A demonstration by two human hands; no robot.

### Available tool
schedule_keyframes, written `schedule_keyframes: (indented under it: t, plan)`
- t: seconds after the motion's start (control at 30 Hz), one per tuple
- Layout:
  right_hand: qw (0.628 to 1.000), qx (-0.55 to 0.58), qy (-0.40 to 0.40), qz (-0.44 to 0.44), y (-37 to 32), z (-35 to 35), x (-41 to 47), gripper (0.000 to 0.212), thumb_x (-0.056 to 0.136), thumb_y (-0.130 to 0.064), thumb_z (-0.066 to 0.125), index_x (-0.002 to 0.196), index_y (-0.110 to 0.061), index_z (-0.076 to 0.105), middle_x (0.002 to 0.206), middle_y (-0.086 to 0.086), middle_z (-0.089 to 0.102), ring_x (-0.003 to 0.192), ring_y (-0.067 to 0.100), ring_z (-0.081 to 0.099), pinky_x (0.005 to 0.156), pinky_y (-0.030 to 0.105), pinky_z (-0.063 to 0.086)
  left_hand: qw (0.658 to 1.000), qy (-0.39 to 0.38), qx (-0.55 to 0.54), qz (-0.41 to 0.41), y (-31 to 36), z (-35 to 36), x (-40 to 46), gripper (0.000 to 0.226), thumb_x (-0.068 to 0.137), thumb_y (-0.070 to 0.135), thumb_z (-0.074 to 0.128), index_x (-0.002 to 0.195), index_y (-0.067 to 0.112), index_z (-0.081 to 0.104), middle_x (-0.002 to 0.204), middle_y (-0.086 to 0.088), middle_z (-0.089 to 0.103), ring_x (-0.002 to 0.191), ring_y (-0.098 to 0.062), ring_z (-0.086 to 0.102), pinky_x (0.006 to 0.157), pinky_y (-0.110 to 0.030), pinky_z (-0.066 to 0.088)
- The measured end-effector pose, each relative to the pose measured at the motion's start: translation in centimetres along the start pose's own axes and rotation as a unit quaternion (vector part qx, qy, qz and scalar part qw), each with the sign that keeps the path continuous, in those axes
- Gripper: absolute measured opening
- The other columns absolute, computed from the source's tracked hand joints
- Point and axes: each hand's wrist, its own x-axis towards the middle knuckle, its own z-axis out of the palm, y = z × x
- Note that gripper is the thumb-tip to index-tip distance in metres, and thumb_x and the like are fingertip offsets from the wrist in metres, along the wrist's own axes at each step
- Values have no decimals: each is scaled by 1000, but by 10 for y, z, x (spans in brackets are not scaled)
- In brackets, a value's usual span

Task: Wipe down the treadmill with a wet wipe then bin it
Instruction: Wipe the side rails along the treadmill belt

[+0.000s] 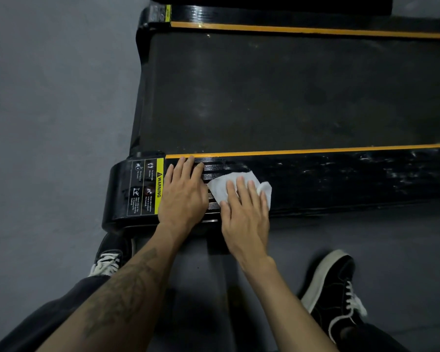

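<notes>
The wipe (222, 187) lies on the treadmill's near side rail (341, 179), pinned flat under your right hand (244, 212), fingers straight. Your left hand (182, 194) rests flat just beside it, by the warning label (145, 186). Press evenly and stroke right along the rail, overlapping passes.

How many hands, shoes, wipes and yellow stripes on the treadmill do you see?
Hands: 2, the left hand and the right hand
Shoes: 2, the left shoe and the right shoe
Wet wipe: 1
Yellow stripes: 2, the near stripe and the far stripe
Total: 7
</notes>
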Motion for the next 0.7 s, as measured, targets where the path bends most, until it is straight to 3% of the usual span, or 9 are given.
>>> schedule_keyframes:
  t: [0.13,0.27,0.37,0.53,0.63,0.7]
  plan:
    - [999,14,-4,-35,-6,-1,5,50,104,-39,35,145,-20,58,153,9,52,145,31,43,119,52,33,1000,-1,0,-1,0,1,1,54,98,28,33,143,8,54,156,-17,47,150,-31,35,125,-51,25]
    - [997,16,-57,-44,13,-3,20,56,104,-42,26,152,-24,50,162,5,40,153,26,30,125,49,21,1000,2,1,1,0,1,0,55,98,29,30,142,8,55,154,-17,48,149,-32,37,124,-52,26]
    - [999,22,-27,1,3,-4,10,56,104,-41,31,148,-16,54,158,8,45,149,29,37,122,51,28,1000,9,1,0,1,0,0,56,97,29,29,141,7,56,153,-17,50,148,-33,39,124,-52,28]
    - [998,42,-36,-27,-13,-4,12,57,102,-40,32,145,-12,57,157,10,47,146,32,42,120,52,33,1000,2,4,-2,0,2,1,56,97,28,29,142,7,55,154,-17,48,150,-32,36,125,-52,26]
    - [992,83,-91,-34,-10,-10,19,58,103,-41,29,148,-12,50,165,11,32,154,29,26,124,51,27,1000,4,7,-4,0,3,0,56,96,27,30,142,7,56,154,-17,48,150,-32,36,125,-51,26]
    - [990,97,-91,-44,-6,-14,22,52,104,-36,42,149,-11,46,167,14,26,156,30,19,123,49,28,1000,4,7,-4,0,3,1,56,97,27,30,142,7,55,154,-17,48,150,-32,36,125,-51,26]
